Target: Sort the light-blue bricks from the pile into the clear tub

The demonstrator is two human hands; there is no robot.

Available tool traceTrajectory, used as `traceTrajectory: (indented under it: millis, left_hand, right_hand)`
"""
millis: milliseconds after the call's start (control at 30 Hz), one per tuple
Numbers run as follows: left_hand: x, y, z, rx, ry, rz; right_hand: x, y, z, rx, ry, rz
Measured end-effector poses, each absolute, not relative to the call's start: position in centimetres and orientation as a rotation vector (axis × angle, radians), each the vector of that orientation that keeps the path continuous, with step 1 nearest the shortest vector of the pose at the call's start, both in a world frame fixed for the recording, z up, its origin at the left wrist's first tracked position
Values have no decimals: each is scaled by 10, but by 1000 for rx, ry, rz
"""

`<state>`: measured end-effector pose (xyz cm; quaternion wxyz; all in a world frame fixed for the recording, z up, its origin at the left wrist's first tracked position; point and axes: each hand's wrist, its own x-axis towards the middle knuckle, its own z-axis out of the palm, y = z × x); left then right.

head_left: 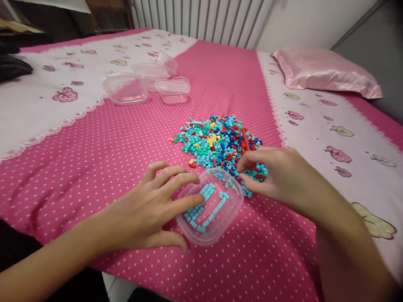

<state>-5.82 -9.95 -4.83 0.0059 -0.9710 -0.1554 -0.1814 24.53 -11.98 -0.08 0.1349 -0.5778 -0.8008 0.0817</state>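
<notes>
Now L hand [160, 201] spread over rounded plastic tub [231, 212], R hand [277, 170] by knobbly bricks [210, 142], grip unclear

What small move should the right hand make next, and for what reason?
Probably, pick one more light-blue piece from the mixed-colour pile. The right hand has its thumb and forefinger at the pile's near edge, the left hand is at the clear container, and the light-blue pieces inside lie in rows.

Left hand [159, 202] and right hand [280, 173], slender-fingered; forearms [85, 235] bare, at eight and four o'clock; black clothing [80, 283] at seven o'clock.
</notes>
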Motion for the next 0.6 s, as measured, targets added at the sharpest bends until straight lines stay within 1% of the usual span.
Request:
traceTrajectory:
  millis: [133, 200, 333, 433, 600]
  left_hand:
    - [-55, -101, -46, -3038, -464, -587]
    - [-54, -102, -45, -3047, -442, -585]
    - [-56, -103, -46, -3071, -443, -574]
    - [-57, -102, -45, -3088, -459, -571]
    - [-56, -102, -43, -3107, -438, -584]
  right_hand:
    - [222, -135, 7, -1327, -2313, 259]
    - [208, -140, 1, -1254, -2347, 339]
    - [192, -144, -15, -1223, -2400, 553]
    - [194, -141, -18, -1235, -2415, 716]
    - [194, -139, -12, -1375, -2422, 769]
